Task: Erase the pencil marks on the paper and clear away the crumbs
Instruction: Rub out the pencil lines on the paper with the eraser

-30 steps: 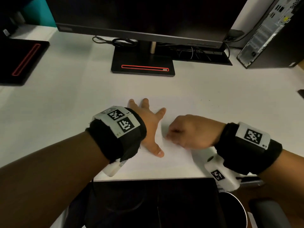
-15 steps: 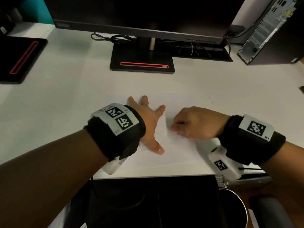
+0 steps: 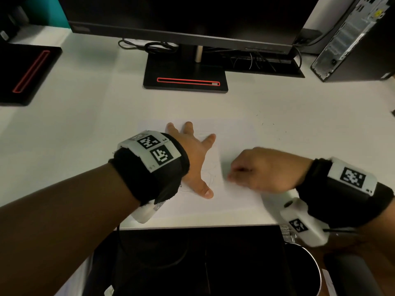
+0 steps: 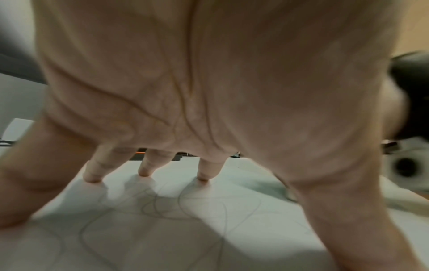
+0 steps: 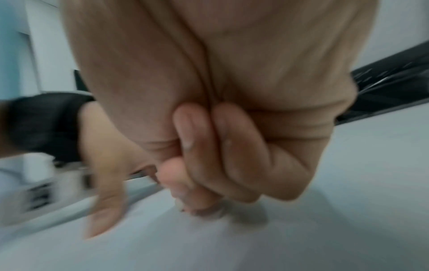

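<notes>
A white sheet of paper (image 3: pixel 235 201) lies near the desk's front edge. Faint looping pencil marks (image 4: pixel 162 207) run under and beside my left hand (image 3: pixel 192 154), which presses flat on the sheet with its fingers spread. My right hand (image 3: pixel 263 169) is on the paper just right of the left, motion-blurred. Its fingers are curled and pinch a small pale eraser (image 5: pixel 202 210) against the sheet. Most of the eraser is hidden by the fingertips (image 5: pixel 185 146). Dark crumbs (image 3: pixel 263 123) are scattered on the desk beyond the right hand.
A black monitor stand (image 3: pixel 186 75) is at the back centre, with cables beside it. A computer tower (image 3: pixel 352 39) stands at the back right and a black pad (image 3: pixel 25 71) at the far left. A round bin (image 3: pixel 310 272) sits below the desk edge.
My right hand has shifted a little away and then back toward me over the paper, gripping the eraser. The left hand has stayed pressed in place.
</notes>
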Demonstrator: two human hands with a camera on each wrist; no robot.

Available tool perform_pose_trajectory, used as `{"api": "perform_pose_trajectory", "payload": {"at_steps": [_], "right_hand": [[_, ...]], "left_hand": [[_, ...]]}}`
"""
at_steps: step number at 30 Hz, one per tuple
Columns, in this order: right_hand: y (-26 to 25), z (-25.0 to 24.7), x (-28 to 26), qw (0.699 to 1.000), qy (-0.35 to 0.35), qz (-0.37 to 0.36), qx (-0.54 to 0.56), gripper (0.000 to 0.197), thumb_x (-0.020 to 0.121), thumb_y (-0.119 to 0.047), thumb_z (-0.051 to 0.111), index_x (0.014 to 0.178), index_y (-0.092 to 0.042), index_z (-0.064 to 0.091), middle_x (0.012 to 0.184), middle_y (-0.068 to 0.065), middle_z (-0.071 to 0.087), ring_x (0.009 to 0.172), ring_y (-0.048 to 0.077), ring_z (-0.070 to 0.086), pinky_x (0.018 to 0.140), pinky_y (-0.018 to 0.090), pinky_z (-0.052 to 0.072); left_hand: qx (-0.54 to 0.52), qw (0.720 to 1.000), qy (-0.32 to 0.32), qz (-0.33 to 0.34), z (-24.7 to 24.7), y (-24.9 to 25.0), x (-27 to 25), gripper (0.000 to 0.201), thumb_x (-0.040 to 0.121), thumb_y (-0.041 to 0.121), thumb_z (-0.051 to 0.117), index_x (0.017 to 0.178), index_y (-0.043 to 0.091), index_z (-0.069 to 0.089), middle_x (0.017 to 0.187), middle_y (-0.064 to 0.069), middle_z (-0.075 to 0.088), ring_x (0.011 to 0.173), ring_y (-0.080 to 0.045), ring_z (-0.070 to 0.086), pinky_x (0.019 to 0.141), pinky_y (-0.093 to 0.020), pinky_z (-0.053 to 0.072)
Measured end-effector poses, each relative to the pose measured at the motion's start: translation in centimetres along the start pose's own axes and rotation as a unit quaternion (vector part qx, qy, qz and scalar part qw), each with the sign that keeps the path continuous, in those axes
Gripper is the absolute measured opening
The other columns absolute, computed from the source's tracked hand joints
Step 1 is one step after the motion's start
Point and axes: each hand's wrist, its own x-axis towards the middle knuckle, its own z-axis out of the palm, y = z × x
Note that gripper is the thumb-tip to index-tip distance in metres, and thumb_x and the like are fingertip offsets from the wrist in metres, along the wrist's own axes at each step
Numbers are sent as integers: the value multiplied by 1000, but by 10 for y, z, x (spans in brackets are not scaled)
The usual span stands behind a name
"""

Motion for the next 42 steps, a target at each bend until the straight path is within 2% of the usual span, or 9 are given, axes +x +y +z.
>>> {"api": "perform_pose_trajectory", "payload": {"at_steps": [6, 10, 14, 19, 24, 28, 33, 36, 42], "right_hand": [[-14, 12, -6, 1000, -10, -29, -8, 44, 101, -41, 48, 64, -17, 49, 55, -5, 50, 55, 9, 46, 62, 30, 42], [7, -9, -1, 999, 16, 35, 14, 44, 101, -38, 50, 67, -11, 54, 58, -3, 53, 54, 12, 45, 66, 39, 46], [-7, 10, -5, 1000, 4, -17, -16, 42, 101, -40, 49, 65, -17, 52, 59, -4, 54, 58, 9, 49, 65, 31, 45], [13, -10, -5, 999, 12, 49, 15, 42, 100, -41, 51, 73, -10, 61, 66, 3, 62, 60, 14, 53, 73, 42, 53], [-6, 13, -14, 1000, 3, -16, -10, 42, 102, -41, 48, 67, -17, 52, 62, -4, 55, 60, 12, 50, 66, 32, 45], [17, -4, -14, 999, 26, 41, 15, 43, 100, -40, 49, 68, -13, 55, 63, 2, 58, 58, 13, 49, 67, 41, 48], [-2, 16, -23, 1000, -3, -7, -7, 44, 101, -40, 49, 63, -20, 45, 58, -9, 51, 55, 7, 46, 62, 28, 39], [24, -2, -24, 998, 8, 54, 28, 43, 100, -39, 51, 67, -12, 52, 57, -6, 55, 51, 7, 44, 66, 41, 47], [11, 19, -31, 996, 62, 49, 44, 39, 99, -38, 51, 71, -12, 56, 63, 0, 61, 57, 15, 54, 62, 35, 47]], "left_hand": [[-1, 1000, -1, -3, 0, 0, 0, 135, 64, 84, 69, 154, 40, -23, 163, -18, -19, 148, -54, -6, 114, -59, 25], [3, 1000, 6, -4, -1, 1, -1, 135, 65, 84, 67, 155, 37, -23, 163, -21, -16, 148, -53, 0, 115, -60, 21], [-3, 1000, 3, -4, 1, 0, 2, 137, 62, 84, 69, 154, 40, -22, 164, -19, -14, 147, -55, -2, 113, -61, 26], [-3, 1000, 3, -8, 0, -1, 1, 137, 62, 85, 68, 154, 40, -23, 164, -19, -18, 147, -56, -5, 114, -61, 24], [3, 1000, -1, -3, 1, -1, 1, 137, 63, 85, 68, 153, 40, -25, 163, -19, -20, 148, -54, -5, 115, -60, 23], [14, 1000, 2, -5, -2, 1, -4, 132, 69, 84, 64, 155, 35, -24, 163, -22, -19, 149, -51, 2, 117, -58, 18], [6, 1000, -2, -8, -1, 0, -1, 135, 65, 85, 66, 154, 38, -24, 163, -20, -20, 148, -54, -4, 116, -59, 21], [4, 1000, 4, -12, -1, 0, -2, 134, 66, 87, 63, 155, 36, -23, 163, -22, -18, 148, -54, 1, 116, -59, 19], [-30, 999, 20, 14, 4, -3, 4, 118, 66, 88, 61, 145, 61, -23, 162, -13, -27, 145, -58, -2, 113, -61, 28]]}}
